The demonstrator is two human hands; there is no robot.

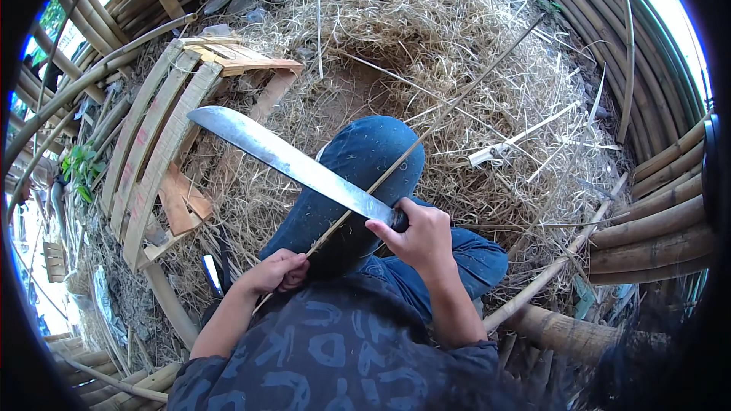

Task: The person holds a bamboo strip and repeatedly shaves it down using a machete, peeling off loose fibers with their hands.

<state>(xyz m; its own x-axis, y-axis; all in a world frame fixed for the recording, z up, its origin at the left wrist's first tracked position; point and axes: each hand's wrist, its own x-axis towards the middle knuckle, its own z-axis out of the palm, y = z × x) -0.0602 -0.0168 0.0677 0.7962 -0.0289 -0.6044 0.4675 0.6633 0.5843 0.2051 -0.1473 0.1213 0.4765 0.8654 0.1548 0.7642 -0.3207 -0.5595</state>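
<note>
My right hand (420,237) is closed around the dark handle of a machete (285,164). Its long, broad blade points to the far left and crosses over my raised knee in blue jeans. In front of my body, my left hand (280,269) is closed on the near end of a thin bamboo strip (434,123). The strip runs up across my knee toward the far right and passes beneath the blade, close to my right hand. Whether the edge touches the strip I cannot tell.
A wooden pallet-like crate (156,141) stands at the left. Dry shavings (449,23) cover the ground ahead, with a split bamboo piece (495,151) lying on them at the right. Bamboo pole walls (647,53) curve around, and a long pole (552,274) lies near my right side.
</note>
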